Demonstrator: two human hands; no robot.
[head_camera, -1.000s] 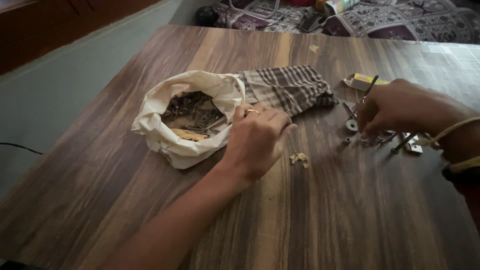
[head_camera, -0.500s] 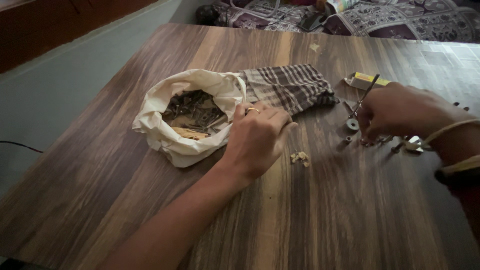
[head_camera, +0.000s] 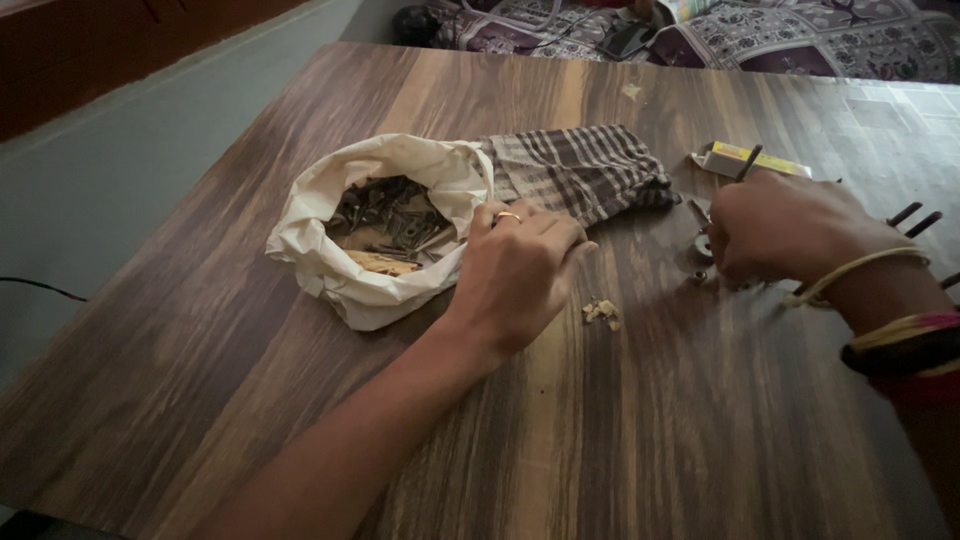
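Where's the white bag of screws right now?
Head view, left of centre on the wooden table: the open white bag lies beside the striped cloth, the left hand at its rim.

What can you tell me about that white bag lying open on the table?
The white bag looks like soft, crumpled cloth or thin plastic, with its mouth rolled back and wide open. Inside lies a heap of small dark metal pieces, perhaps screws or nails, with a pale wooden-looking bit among them. It lies slumped on the wooden table, its right side against a striped cloth. The left hand rests at its right rim, seemingly touching it.
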